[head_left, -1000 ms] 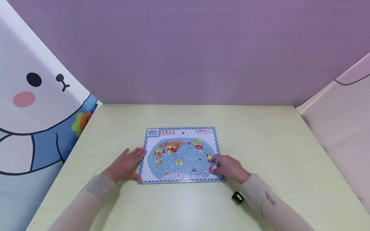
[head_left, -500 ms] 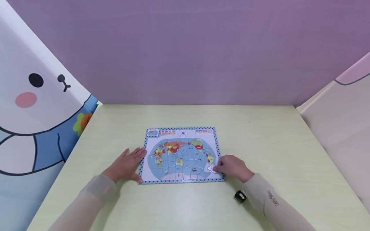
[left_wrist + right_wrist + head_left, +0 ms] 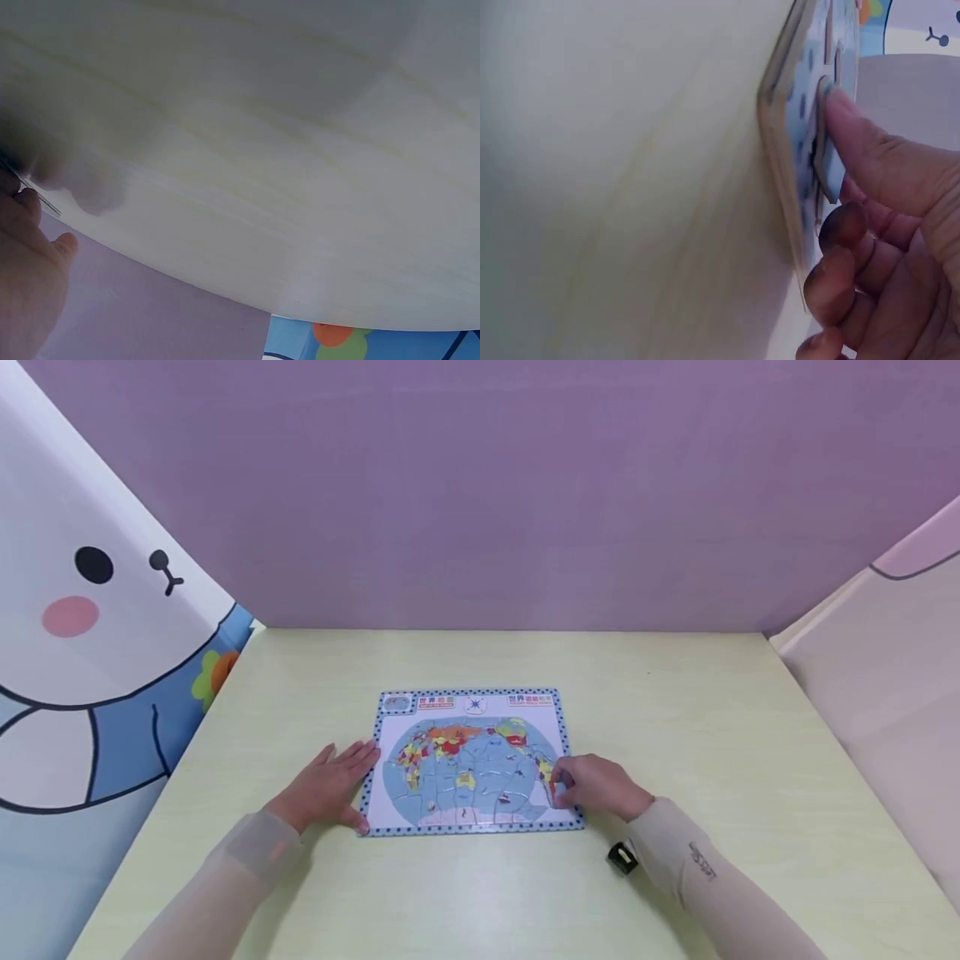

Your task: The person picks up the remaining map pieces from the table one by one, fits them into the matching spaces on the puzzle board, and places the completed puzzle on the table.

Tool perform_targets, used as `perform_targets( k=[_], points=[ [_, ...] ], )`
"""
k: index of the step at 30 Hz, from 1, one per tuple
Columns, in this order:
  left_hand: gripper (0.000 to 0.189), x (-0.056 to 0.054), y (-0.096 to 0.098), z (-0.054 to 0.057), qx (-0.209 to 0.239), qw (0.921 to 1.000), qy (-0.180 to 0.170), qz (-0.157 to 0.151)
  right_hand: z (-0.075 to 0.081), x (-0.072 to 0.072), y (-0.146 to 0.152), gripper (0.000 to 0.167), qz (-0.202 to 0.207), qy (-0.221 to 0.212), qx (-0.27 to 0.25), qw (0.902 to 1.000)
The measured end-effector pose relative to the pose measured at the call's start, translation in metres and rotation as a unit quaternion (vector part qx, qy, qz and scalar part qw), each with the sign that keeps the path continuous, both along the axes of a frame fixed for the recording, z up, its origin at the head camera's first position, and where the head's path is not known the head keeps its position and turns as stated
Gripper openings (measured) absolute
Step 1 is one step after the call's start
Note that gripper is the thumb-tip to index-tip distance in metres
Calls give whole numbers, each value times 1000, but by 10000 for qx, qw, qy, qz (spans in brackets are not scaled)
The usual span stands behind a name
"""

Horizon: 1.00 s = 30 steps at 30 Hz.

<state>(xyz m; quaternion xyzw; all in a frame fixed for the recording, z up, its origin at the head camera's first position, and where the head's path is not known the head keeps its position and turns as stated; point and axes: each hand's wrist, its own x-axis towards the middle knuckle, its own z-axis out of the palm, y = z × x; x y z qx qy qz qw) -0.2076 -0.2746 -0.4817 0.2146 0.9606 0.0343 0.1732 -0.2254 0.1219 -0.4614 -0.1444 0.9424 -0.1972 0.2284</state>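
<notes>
A world map jigsaw puzzle [image 3: 480, 706] with a blue dotted border lies flat on the table. At its left edge my left hand [image 3: 322, 785] rests with fingers spread, the fingertips on the border. My right hand [image 3: 600, 787] is over the lower right of the map. Between thumb and fingers it pinches a puzzle piece [image 3: 831, 169], seen tilted just above the board in the right wrist view. A white gap in the map shows beside these fingers [image 3: 564, 777]. Only part of the left hand [image 3: 30, 277] appears in the left wrist view.
The pale wooden table [image 3: 465, 893] reaches back to a purple wall [image 3: 510, 502]. A cartoon-printed panel [image 3: 97, 693] stands on the left and a pale panel [image 3: 885, 710] on the right. A small black device [image 3: 622, 857] sits under the right wrist.
My right hand drew back to the right, baring a white spot in the map, then came back slightly up and left over it with the piece. The left hand stays put.
</notes>
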Motion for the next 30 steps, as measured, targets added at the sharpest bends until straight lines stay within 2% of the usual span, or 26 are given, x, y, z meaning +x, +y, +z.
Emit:
perform_targets(
  k=[3,6,9,12,20,24,30],
  points=[
    [111,0,0,0,35,10000,-3,-9,-1,-2,-3,11,-258,-79,-191,9995],
    [111,0,-1,-1,64,10000,8,-50,0,-3,-4,8,-481,-143,-669,9965],
    [112,0,-1,-2,22,10000,23,-45,0,-3,-7,13,-758,-342,-1257,9886],
    [111,1,-2,-1,13,10000,44,-32,-1,-4,-9,15,-1000,-483,-1520,9821],
    [111,1,-2,0,21,9999,81,-59,-9,-1,-13,13,-1126,-578,-1264,9839],
    [111,2,-2,1,59,9999,127,-94,-9,-1,-15,7,-1123,-522,-1157,9855],
    [111,3,0,3,114,9999,82,-74,-8,-1,-18,8,-1075,-471,-914,9889]
  ],
)
